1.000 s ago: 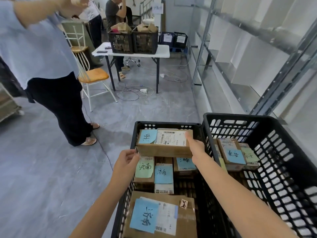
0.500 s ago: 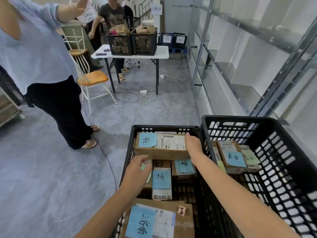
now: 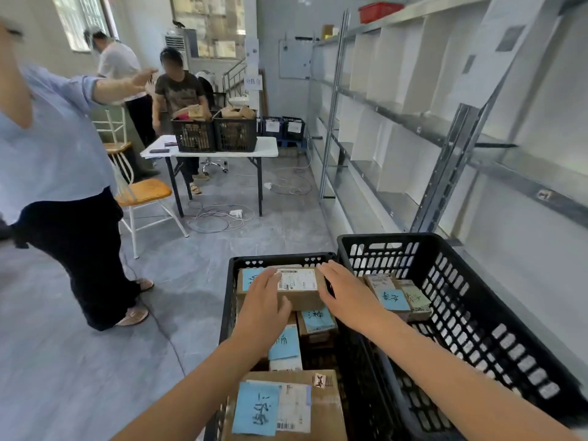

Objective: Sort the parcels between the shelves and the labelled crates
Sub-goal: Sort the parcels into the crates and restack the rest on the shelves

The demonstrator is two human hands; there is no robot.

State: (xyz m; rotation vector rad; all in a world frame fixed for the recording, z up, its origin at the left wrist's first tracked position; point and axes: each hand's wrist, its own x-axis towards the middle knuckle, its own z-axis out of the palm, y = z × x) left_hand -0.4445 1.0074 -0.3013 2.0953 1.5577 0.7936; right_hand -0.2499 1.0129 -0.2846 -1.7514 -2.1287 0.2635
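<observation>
Now left hand [image 3: 263, 302] and right hand [image 3: 348, 292] lay straight fingers [image 3: 331, 269] on a rectangular cardboard parcel [image 3: 304, 297]

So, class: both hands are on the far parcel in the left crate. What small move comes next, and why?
Probably grip the parcel and lift it straight up from the left crate. The left hand lies across its top, the right hand flanks its right end, fingers fairly straight, so no firm grip shows.
</observation>
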